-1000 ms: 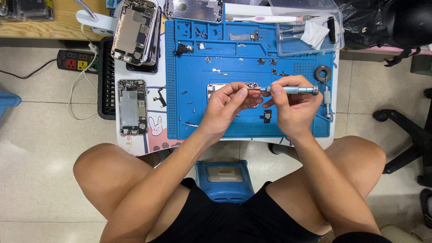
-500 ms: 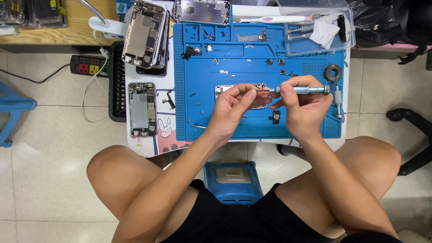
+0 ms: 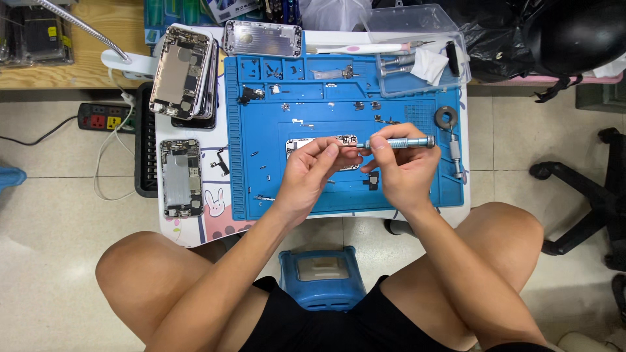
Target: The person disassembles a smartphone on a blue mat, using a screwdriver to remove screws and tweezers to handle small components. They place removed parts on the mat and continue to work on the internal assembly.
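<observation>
Blue stool between my knees, closest to me. Above it, my left hand hovers over the blue work mat, thumb and forefinger pinched narrow at the tip of the screwdriver; whether a screw sits between them, I cannot tell. My right hand holds the silver screwdriver level, fingers closed around its shaft, tip pointing left. Just beneath both hands, the opened phone frame lies flat mid-mat. Left of the mat, one gutted phone; farther, a stack of phone housings. Far edge: clear plastic tray.
</observation>
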